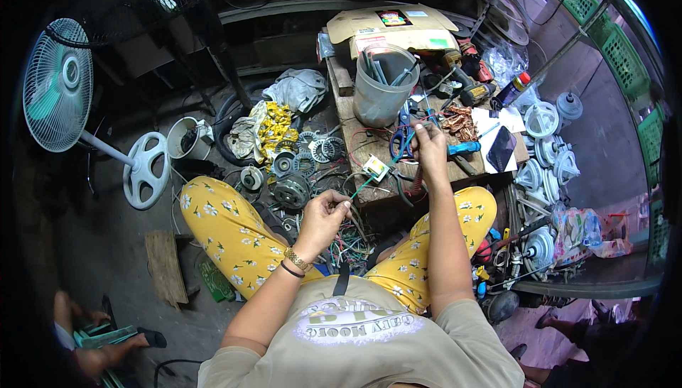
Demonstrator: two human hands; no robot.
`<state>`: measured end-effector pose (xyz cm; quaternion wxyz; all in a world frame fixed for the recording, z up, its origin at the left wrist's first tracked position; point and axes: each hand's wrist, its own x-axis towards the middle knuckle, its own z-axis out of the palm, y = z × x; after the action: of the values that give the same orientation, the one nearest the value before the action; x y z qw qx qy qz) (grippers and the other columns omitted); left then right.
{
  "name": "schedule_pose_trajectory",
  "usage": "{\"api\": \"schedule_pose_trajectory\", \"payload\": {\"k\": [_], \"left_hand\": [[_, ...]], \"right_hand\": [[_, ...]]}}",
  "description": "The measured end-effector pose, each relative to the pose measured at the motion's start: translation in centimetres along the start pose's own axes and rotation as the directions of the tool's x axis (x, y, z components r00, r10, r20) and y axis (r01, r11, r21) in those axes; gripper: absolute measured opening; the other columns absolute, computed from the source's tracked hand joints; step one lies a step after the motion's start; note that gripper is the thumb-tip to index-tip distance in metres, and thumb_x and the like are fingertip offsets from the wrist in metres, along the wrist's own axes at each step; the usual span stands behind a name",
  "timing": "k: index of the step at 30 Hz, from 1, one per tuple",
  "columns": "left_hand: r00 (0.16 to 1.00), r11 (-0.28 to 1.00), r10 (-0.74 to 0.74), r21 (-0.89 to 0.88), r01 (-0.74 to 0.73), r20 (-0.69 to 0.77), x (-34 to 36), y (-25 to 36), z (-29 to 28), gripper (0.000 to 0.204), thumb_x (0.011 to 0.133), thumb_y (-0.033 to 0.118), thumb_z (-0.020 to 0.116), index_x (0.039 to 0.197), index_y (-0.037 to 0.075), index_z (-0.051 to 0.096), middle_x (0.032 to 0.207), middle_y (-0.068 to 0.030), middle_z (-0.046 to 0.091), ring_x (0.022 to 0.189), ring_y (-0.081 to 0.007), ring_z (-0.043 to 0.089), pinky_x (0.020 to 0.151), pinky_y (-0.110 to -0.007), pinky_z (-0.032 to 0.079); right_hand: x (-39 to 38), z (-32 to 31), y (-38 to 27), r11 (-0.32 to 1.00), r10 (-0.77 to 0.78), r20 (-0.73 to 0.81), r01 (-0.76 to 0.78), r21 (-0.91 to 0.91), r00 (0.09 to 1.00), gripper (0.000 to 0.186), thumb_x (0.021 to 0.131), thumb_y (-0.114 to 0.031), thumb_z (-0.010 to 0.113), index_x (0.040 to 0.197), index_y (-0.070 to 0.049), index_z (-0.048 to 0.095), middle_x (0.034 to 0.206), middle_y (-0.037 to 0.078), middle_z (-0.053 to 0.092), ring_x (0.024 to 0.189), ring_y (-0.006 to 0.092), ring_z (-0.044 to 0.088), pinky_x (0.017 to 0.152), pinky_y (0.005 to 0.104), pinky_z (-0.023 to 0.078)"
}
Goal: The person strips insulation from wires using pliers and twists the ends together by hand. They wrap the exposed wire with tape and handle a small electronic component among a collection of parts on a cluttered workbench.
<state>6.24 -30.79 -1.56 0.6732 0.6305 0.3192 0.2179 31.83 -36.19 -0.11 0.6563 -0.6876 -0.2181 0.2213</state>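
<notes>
A thin green wire (366,184) is stretched between my two hands, slanting up to the right over the near edge of the wooden bench (353,129). My left hand (325,219) pinches its lower end, above my lap. The upper end is between the closed fingers of my right hand (428,145), over the bench. Blue-handled scissors (399,136) lie just left of that hand, and a screwdriver with a blue handle (464,148) to its right. Beside the wire sits a small white and yellow box (376,168). Copper wire scraps (460,124) are heaped beyond my right hand.
A plastic bucket (383,97) of dark strips stands on the bench, near a drill (472,91) and a phone (501,148). Motor parts (291,188) and loose wires litter the floor at left. A standing fan (67,83) is far left. Another person's hand (96,317) shows at lower left.
</notes>
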Motion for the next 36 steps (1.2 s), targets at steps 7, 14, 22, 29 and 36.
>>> {"api": "schedule_pose_trajectory", "payload": {"k": [7,14,22,29,36], "left_hand": [[0.996,0.996,-0.087,0.003,0.087,-0.02,0.1,-0.7,-0.9,0.01,0.088,0.005,0.058,0.091,-0.004,0.061,0.074,-0.0052,0.064,0.069,-0.0091,0.058,0.066,-0.024,0.046],[0.997,0.997,-0.076,-0.011,0.076,0.028,-0.3,-0.8,0.0,0.007,0.088,0.002,0.056,0.09,-0.004,0.06,0.076,-0.005,0.063,0.07,-0.0095,0.059,0.066,-0.024,0.047],[0.998,0.995,-0.031,0.095,0.025,0.055,-0.8,-1.8,-0.2,0.007,0.087,-0.002,0.053,0.089,-0.004,0.059,0.078,-0.0075,0.065,0.071,-0.0111,0.062,0.062,-0.026,0.049],[0.995,0.989,-0.017,0.15,0.002,0.098,-0.8,-2.7,-0.9,0.01,0.085,-0.003,0.051,0.09,-0.003,0.059,0.073,-0.0071,0.064,0.066,-0.0107,0.06,0.059,-0.027,0.048],[0.993,0.985,-0.01,0.17,-0.01,0.117,-1.0,-2.6,-1.0,0.009,0.086,0.001,0.052,0.089,-0.002,0.06,0.07,-0.0054,0.062,0.063,-0.0095,0.056,0.056,-0.026,0.045]], "right_hand": [[-6.7,-2.6,1.1,0.956,0.282,0.483,-0.201,-0.214,0.829,0.04,0.088,-0.028,0.053,0.12,-0.004,0.046,0.091,0.003,0.055,0.081,0.0139,0.049,0.077,0.0272,0.04],[-13.1,2.5,1.6,0.889,0.302,0.616,-0.448,0.094,0.728,0.023,0.092,-0.011,0.054,0.111,-0.001,0.048,0.078,0.006,0.06,0.069,0.0086,0.055,0.064,0.0208,0.044],[-13.1,3.3,1.2,0.842,0.311,0.715,-0.53,0.097,0.626,0.02,0.091,-0.007,0.054,0.104,-0.003,0.04,0.078,0.005,0.057,0.067,0.0091,0.053,0.056,0.0216,0.041],[-12.6,3.1,1.8,0.825,0.335,0.748,-0.562,0.061,0.573,0.023,0.091,-0.009,0.056,0.106,-0.003,0.04,0.076,0.006,0.058,0.064,0.0093,0.054,0.055,0.021,0.041],[-12.4,2.7,2.4,0.81,0.353,0.777,-0.585,0.024,0.521,0.027,0.09,-0.012,0.059,0.109,-0.004,0.042,0.072,0.005,0.058,0.06,0.0082,0.053,0.049,0.0188,0.036]]}}
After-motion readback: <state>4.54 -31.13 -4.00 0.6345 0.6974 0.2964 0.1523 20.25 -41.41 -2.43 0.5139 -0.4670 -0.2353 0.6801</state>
